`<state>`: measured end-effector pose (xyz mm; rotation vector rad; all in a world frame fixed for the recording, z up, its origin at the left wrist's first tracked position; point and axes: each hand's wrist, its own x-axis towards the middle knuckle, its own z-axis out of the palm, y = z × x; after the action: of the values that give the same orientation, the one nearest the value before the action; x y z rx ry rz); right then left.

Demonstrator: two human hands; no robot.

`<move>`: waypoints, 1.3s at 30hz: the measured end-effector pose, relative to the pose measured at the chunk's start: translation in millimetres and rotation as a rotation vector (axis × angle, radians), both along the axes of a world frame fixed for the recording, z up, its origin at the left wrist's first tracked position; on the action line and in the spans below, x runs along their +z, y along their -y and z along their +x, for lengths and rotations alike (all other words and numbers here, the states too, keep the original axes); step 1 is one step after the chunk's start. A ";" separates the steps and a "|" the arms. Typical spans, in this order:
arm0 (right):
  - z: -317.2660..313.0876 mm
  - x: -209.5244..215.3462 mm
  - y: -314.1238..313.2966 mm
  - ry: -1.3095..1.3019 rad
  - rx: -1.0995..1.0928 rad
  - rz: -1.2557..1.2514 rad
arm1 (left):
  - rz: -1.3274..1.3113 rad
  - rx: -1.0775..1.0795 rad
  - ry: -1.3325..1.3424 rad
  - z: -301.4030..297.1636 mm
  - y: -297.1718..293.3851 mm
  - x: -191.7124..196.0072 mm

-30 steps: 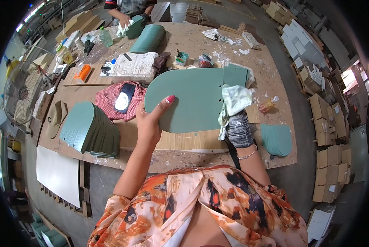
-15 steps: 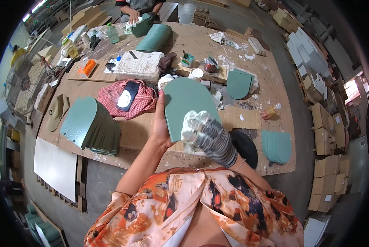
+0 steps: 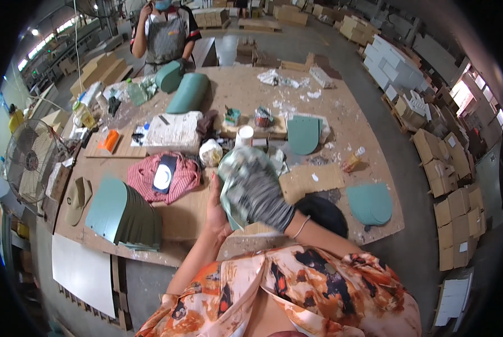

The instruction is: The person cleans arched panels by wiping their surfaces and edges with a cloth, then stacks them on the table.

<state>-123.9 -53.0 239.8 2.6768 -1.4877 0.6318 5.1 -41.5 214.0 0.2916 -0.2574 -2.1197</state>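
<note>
My bare left hand grips a green round-ended panel by its left edge, held up above the near side of the table. My right hand, in a grey striped glove, presses a crumpled white rag on the panel's face. Glove and rag are smeared by motion and hide most of the panel. To the left stands a tall stack of matching green panels. A lower pile of green panels lies at the right, past a black round object partly behind my right forearm.
A red checked cloth with a phone-like dark item, a white cup, open tins and a bottle are on the table. Across it, a co-worker stands by green panels. A fan stands left.
My gloved hand and rag have moved up and left across the panel. My view has tilted up. The co-worker's one hand has left the panel there and is raised.
</note>
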 end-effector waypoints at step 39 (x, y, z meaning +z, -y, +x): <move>-49.4 -130.5 -31.5 1.374 -0.111 0.837 | -0.376 1.111 1.305 125.7 15.0 -13.5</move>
<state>-173.4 -21.4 109.3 2.4690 -2.4944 2.6926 130.8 -56.5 200.5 1.2213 -0.9474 -0.5325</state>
